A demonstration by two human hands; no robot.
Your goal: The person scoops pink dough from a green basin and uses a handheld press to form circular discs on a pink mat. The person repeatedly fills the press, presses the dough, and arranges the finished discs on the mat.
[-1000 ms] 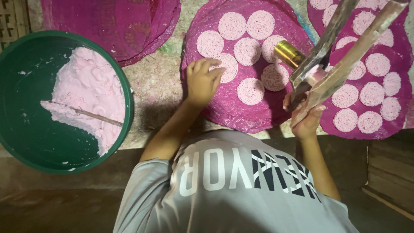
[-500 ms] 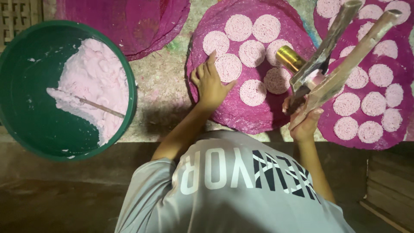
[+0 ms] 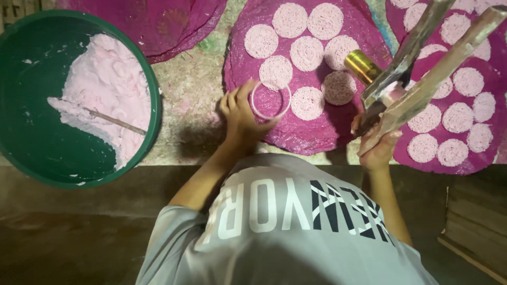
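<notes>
— Hands first: what's each one on?

— Left hand [image 3: 244, 108] is down on the middle magenta mat [image 3: 311, 132], fingers curled around a pale pink ring mould [image 3: 270, 99], which lies flat on the mat's near left part. Inside the ring only bare mat shows.

— And the other?

— Right hand [image 3: 377, 148] is closed on the wooden handles of a press [image 3: 422, 74] with a brass cylinder [image 3: 362, 66] at its lower end. It's held tilted above the gap between the middle mat and the right-hand mat [image 3: 488, 153].

— What's around the ring?

— Round lacy pink discs [image 3: 306, 53] sit in rows on the same mat; the nearest one nearly touches the ring's upper edge, another lies just to its right. More discs cover the right-hand mat.

— Anything off to the side?

— Green basin [image 3: 31, 153] well to the left, holding pale pink dough [image 3: 105, 84] with a thin stick [image 3: 113, 121] lying across it. Another magenta mat [image 3: 153, 24] lies beyond the basin.
</notes>
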